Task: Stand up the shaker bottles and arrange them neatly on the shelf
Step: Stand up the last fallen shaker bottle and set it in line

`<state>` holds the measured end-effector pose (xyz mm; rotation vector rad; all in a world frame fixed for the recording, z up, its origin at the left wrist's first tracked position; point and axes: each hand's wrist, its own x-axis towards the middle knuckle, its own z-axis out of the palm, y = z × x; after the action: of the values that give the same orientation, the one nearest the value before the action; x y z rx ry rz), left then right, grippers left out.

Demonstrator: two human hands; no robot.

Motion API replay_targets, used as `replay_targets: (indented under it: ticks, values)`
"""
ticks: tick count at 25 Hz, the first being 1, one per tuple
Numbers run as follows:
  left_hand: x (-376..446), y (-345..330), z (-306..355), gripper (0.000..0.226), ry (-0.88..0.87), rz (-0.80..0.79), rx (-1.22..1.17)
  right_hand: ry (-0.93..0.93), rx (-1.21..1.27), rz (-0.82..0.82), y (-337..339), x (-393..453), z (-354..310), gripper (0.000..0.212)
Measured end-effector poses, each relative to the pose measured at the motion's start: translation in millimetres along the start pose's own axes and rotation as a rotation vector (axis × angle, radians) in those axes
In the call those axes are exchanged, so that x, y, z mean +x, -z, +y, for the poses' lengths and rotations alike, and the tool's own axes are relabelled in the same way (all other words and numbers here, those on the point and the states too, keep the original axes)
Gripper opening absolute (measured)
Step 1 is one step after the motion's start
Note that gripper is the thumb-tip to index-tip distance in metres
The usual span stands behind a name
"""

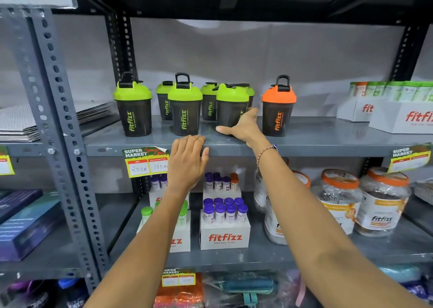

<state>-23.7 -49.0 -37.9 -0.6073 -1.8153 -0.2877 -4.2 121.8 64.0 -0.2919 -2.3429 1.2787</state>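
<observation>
I'm looking straight at a grey metal shelf on a slotted-angle rack, with a pale sheet hung behind it as the back wall. Seven shaker bottles stand upright on this shelf. Front row, from my left: a green-lidded one, then another green-lidded bottle with its carry loop raised, then a third green one, and well apart to the right, the orange-lidded shaker. Behind them, three more green lids peek out, two clearly and one mostly hidden behind the third front bottle.

My right hand is on that third green bottle, fingers wrapped round its right side low on the dark body, thumb stretched along the shelf in front of its base, so the grip is closed around the bottle. My left hand lies flat over the shelf's front edge, fingers together and resting on the lip just before the second bottle, holding nothing. A beaded bracelet sits on the right wrist.

A yellow price tag hangs from the shelf edge beside the left hand. To the far right on the same shelf are white cartons holding green sachets. The shelf below carries white boxes of purple-capped tubes and clear jars with orange lids. Stacked grey sheets lie on the neighbouring rack at left.
</observation>
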Motion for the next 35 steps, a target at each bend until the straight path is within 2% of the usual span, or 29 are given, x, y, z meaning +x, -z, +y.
replay_targets:
  ticks: [3,6,8,12,15,19,27,29,32,34,35]
  values:
    - [-0.4,0.6,-1.7,0.037,0.003,-0.007,-0.001,-0.024,0.046,-0.070,2.0,0.2,-0.6,0.117]
    - [-2.4,0.2,1.6,0.037,0.013,-0.013,-0.009,-0.052,0.077,-0.125,7.2,0.1,2.9,0.102]
    - [-0.9,-3.4,6.6,0.037,0.006,-0.018,-0.016,-0.055,0.063,-0.077,9.2,2.2,6.8,0.096]
    - [-0.3,-0.7,-0.9,0.038,0.006,-0.008,-0.002,-0.037,0.086,-0.099,6.0,-1.8,0.1,0.104]
    - [-1.5,-0.6,0.8,0.040,-0.003,0.010,-0.006,-0.065,0.075,-0.139,10.9,-3.2,0.8,0.102]
    - [-0.5,-0.9,0.0,0.040,-0.008,0.009,-0.015,-0.067,0.094,-0.124,10.9,-2.9,-0.7,0.112]
    - [0.9,4.9,7.9,0.037,0.055,0.006,-0.079,-0.001,0.126,-0.136,20.7,-16.7,5.7,0.098]
    - [8.9,11.9,20.1,0.031,0.145,0.010,-0.116,0.076,0.165,-0.020,29.8,-28.5,16.1,0.078]
    - [44.8,19.2,46.3,0.025,0.261,-0.021,-0.272,0.273,0.356,0.428,52.4,-42.4,33.2,0.024]
    - [70.7,19.0,65.0,0.046,0.345,-0.135,-0.384,0.291,0.496,0.673,70.7,-37.1,44.9,0.014]
    - [82.3,19.1,71.5,0.063,0.429,-0.211,-0.470,0.257,0.485,0.704,80.0,-33.1,47.3,0.018]
